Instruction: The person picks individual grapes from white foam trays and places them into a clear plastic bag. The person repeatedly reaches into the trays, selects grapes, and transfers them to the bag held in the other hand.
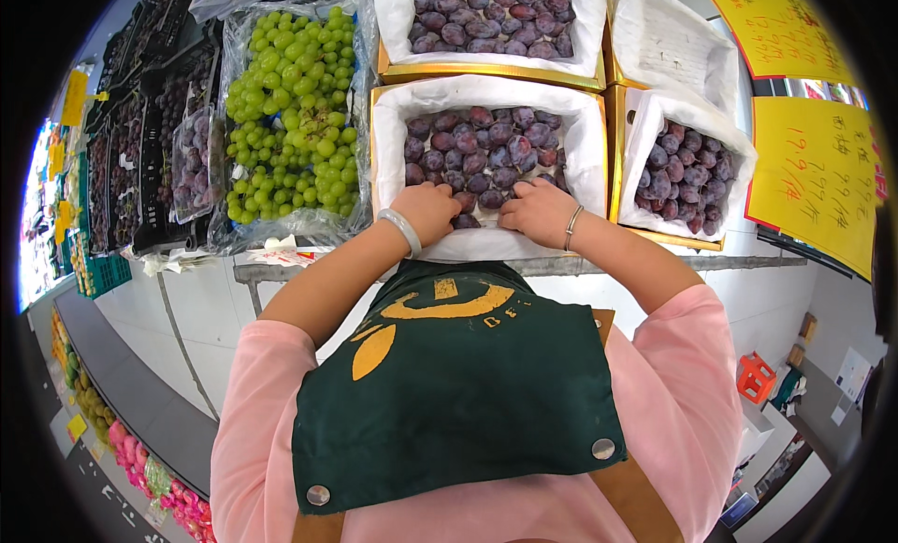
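Note:
Purple plums (473, 161) lie in a gold-edged box (374, 150) lined with white paper (491, 90), straight in front of me. My left hand (426, 212), below a pale bangle (400, 231), rests at the box's front left with its fingers down among the plums. Across from it my right hand (539, 210), with a thin metal bracelet (574, 227) on the wrist, reaches over the front right plums. Both hands have curled fingers touching fruit. Their fingertips are partly hidden, so I cannot tell whether either one grips a plum. Pale box lining shows between the hands.
Green grapes (287, 115) fill a plastic-lined crate at the left, beside black crates of dark grapes (119, 171). More plum boxes stand behind (491, 17) and right (684, 178). A paper-lined box (673, 52) is at the back right. Yellow handwritten signs (810, 185) edge the right side.

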